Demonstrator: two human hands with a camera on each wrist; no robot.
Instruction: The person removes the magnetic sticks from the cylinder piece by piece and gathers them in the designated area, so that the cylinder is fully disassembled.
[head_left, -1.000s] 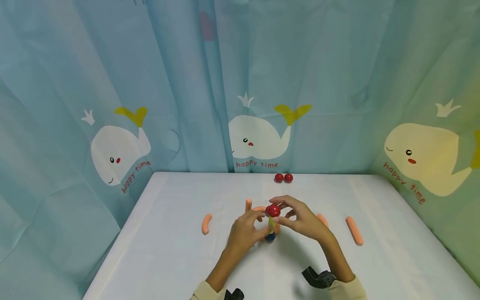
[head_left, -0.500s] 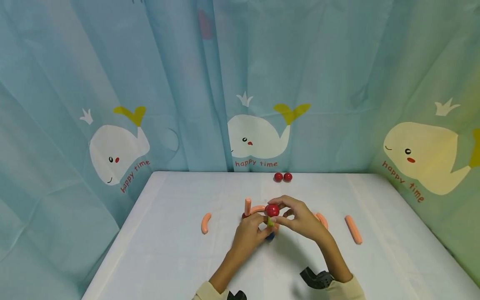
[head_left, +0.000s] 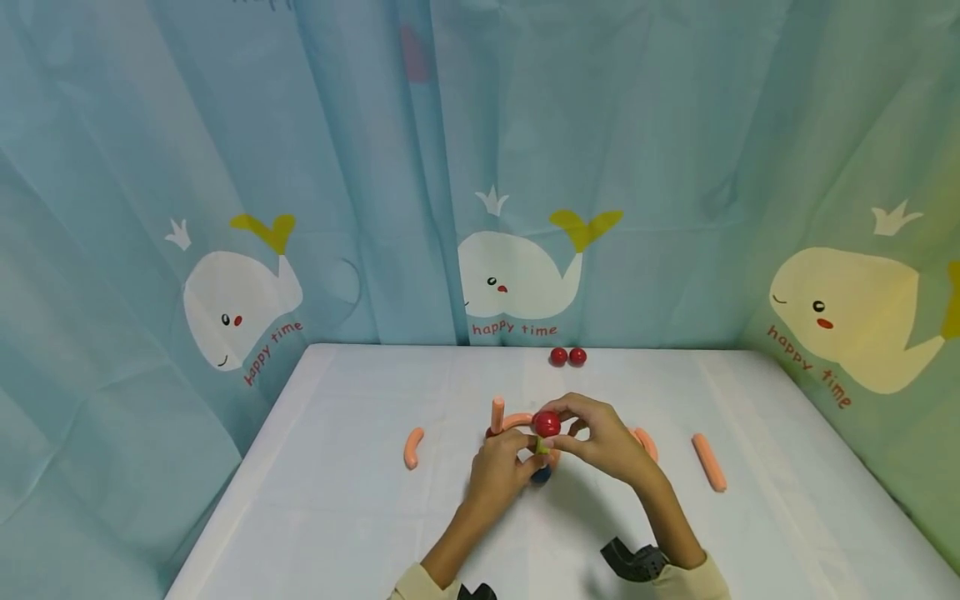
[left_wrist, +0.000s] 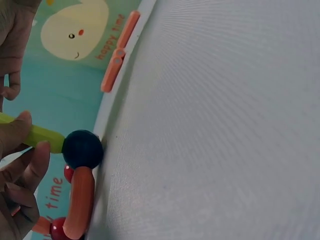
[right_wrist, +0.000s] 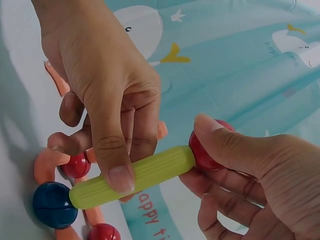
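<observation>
My left hand (head_left: pixel 497 468) pinches a ridged yellow-green toy rod (right_wrist: pixel 157 172) between thumb and fingers. At the rod's upper end, my right hand (head_left: pixel 600 435) holds a red ball (head_left: pixel 547 423) with its thumb and fingertips. The rod's lower end meets a dark blue ball (right_wrist: pixel 55 205), which sits low by the table. A curved orange rod (left_wrist: pixel 80 202) touches the blue ball in the left wrist view. Behind my left hand an orange rod (head_left: pixel 497 414) stands upright on a mostly hidden red ball, and another curved orange rod (head_left: pixel 517 420) lies beside it.
Two red balls (head_left: pixel 567 357) sit at the back edge of the white table (head_left: pixel 315 517). A curved orange rod (head_left: pixel 412 447) lies on the left. To the right are another curved piece (head_left: pixel 645 442) and a straight orange rod (head_left: pixel 708 462). A whale-print curtain (head_left: pixel 375 167) surrounds the table.
My left hand has shifted slightly right and its fingers have come in around the yellow-green rod, covering more of it. My right hand stays nearly still on the red ball.
</observation>
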